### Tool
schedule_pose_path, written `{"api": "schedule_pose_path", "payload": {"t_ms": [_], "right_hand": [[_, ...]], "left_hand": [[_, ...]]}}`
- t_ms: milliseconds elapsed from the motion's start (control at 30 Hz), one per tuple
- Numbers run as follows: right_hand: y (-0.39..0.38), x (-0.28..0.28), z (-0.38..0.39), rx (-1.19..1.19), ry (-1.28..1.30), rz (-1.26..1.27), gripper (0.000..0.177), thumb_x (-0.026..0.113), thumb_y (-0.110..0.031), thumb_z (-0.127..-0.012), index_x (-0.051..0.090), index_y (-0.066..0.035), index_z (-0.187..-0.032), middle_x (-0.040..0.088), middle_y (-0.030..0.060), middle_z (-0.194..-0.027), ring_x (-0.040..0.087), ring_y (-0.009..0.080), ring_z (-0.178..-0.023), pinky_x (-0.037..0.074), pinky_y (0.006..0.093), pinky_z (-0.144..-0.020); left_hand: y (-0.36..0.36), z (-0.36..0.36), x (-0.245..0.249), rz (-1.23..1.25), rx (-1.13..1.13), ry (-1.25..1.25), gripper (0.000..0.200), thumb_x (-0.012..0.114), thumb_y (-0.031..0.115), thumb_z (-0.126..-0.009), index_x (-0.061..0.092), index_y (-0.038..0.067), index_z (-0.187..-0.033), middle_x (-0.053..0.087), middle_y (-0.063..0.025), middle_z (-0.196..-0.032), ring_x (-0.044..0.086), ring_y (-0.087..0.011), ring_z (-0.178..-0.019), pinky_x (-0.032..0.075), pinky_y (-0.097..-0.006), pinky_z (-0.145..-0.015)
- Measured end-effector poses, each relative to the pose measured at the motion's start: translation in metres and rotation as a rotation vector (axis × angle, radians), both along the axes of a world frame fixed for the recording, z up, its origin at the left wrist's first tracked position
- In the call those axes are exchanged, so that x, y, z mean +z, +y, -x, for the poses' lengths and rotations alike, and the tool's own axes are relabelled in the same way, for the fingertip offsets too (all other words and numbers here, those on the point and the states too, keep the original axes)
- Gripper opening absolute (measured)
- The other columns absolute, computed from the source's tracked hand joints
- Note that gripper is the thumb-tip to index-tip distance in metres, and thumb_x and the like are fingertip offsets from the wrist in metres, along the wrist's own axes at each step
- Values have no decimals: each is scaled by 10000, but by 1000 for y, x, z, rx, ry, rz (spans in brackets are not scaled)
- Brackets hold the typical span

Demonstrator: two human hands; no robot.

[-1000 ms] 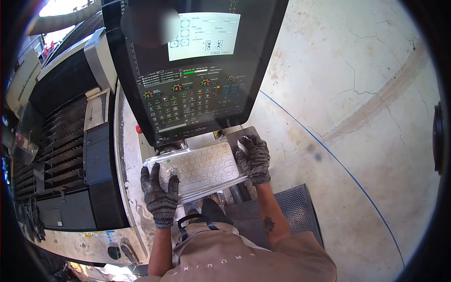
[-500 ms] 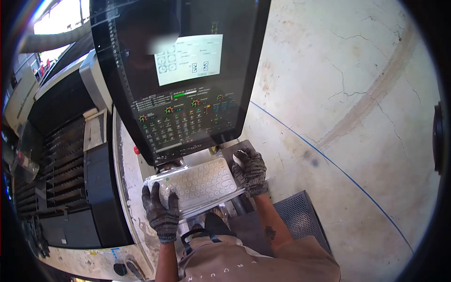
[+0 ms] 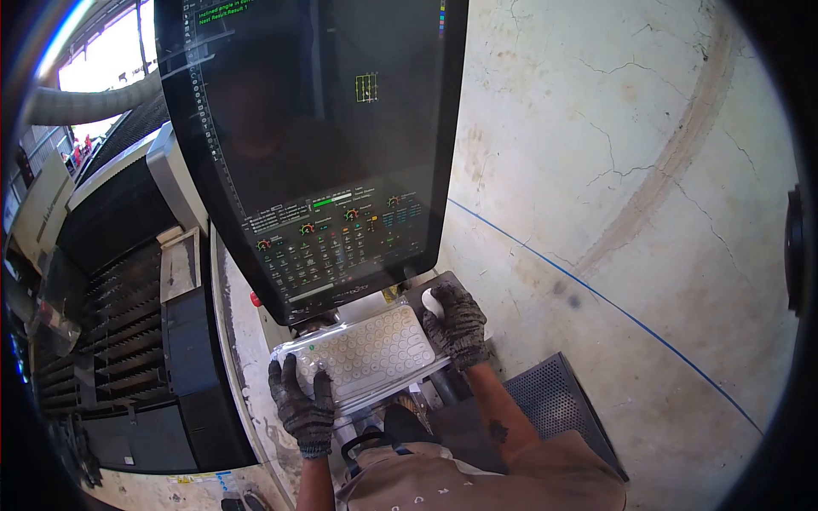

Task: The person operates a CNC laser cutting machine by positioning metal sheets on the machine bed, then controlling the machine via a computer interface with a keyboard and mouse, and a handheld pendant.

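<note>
My left hand (image 3: 303, 409), in a grey-striped work glove with dark fingers, rests at the left edge of a white keyboard (image 3: 375, 349) with round keys. Its fingers are spread and hold nothing. A clear plastic cover seems to lie over the keyboard. To the right, my right hand (image 3: 460, 325), gloved the same way, is wrapped over a white mouse (image 3: 432, 302) on a dark pad (image 3: 445, 279). Above both stands a tall monitor (image 3: 281, 153). Its dark screen shows a small yellow grid-like figure and rows of icons near the bottom.
At left is a large machine with a slatted bed (image 3: 128, 315) and a thick grey hose (image 3: 94, 100). A red button (image 3: 256, 299) sits beside the monitor. A blue cable (image 3: 596, 294) crosses the cracked concrete floor. A perforated metal panel (image 3: 550, 400) lies at lower right.
The white dialog window on the screen has closed, and a small yellow figure and green text now show. The view has shifted slightly. Both hands keep their places at the keyboard and mouse.
</note>
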State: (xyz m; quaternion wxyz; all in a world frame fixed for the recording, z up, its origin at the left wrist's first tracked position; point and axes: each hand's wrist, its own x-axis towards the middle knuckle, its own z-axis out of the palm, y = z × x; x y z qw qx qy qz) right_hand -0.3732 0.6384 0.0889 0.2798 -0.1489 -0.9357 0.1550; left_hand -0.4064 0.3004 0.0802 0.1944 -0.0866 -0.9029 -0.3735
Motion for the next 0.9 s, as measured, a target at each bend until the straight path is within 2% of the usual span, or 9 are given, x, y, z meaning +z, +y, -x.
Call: {"api": "schedule_pose_path", "payload": {"t_ms": [100,133,200,433,600,733,900], "right_hand": [[1,-6,2,-35,-75,-146,569,700,-457,-919,681,-125,-1380,692,176,-1312,648,382,-1235,488,522,-1096],[2,-7,1,-39,-70,-146,569,700,-457,-919,681,-125,-1380,692,176,-1312,648,382,-1235,488,522,-1096],[0,1,0,-38,-153,-141,573,675,-457,-944,670,-145,-1424,643,174,-1420,586,375,-1340,444,512,-1138],[4,-7,0,-23,-119,-144,621,692,-440,-931,621,-143,-1472,651,189,-1397,597,389,-1318,445,527,-1136],[-4,5,1,-54,-27,-16,536,743,-352,-891,647,-101,-1354,675,184,-1328,642,400,-1230,491,527,-1073],[-3,8,2,-31,23,3,531,759,-331,-867,656,-88,-1327,683,181,-1303,652,404,-1199,496,526,-1060],[-4,8,-1,-65,-36,18,569,776,-332,-837,665,-85,-1338,688,178,-1282,649,398,-1193,497,517,-1055]], "left_hand": [[0,-1,0,-14,8,-6,622,806,305,-923,594,26,-1437,516,-301,-1531,489,-476,-1439,394,-555,-1214],[0,0,-1,-14,4,0,622,806,305,-923,594,26,-1437,516,-301,-1531,489,-476,-1439,394,-555,-1214],[0,0,-1,-20,4,-8,624,803,305,-927,592,25,-1442,517,-296,-1532,488,-470,-1442,389,-550,-1219],[-1,-1,-1,-22,-10,-10,634,802,313,-929,586,26,-1451,512,-296,-1542,476,-467,-1456,384,-546,-1223],[-2,0,-2,-5,0,-18,642,792,342,-933,584,25,-1451,502,-297,-1552,470,-471,-1461,379,-545,-1229],[-1,0,-3,0,3,-26,658,790,356,-933,579,29,-1463,499,-296,-1557,464,-467,-1467,368,-543,-1238],[-2,0,-4,-23,4,-42,688,782,378,-940,562,28,-1490,498,-294,-1559,458,-465,-1473,360,-541,-1245]]}}
